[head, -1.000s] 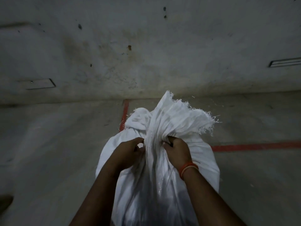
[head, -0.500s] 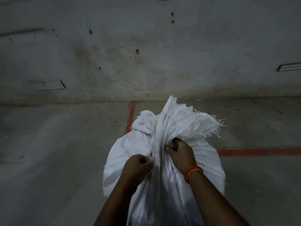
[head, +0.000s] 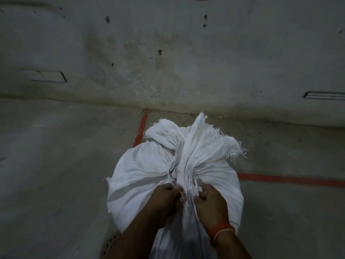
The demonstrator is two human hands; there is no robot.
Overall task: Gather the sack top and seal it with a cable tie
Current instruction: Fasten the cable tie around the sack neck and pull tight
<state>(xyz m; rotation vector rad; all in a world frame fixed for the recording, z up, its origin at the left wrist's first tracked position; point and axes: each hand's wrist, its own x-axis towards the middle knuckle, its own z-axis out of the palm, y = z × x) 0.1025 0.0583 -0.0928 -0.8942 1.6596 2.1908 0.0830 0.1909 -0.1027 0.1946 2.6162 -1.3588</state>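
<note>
A full white woven sack stands on the concrete floor in front of me. Its top is bunched into a twisted neck with frayed edges fanning out to the right. My left hand grips the gathered fabric on the near left of the neck, with a thin white strip sticking up by its fingers. My right hand, with an orange band on its wrist, pinches the fabric on the near right. I cannot tell whether that strip is a cable tie.
The sack stands close to a stained concrete wall. Red painted lines run across the floor behind and to the right. A round perforated drain cover lies at the lower left, beside my left forearm.
Both hands have slid down the neck toward me and now hold lower on the gathered fabric. The sack top has twisted tighter and sits further from my hands.
</note>
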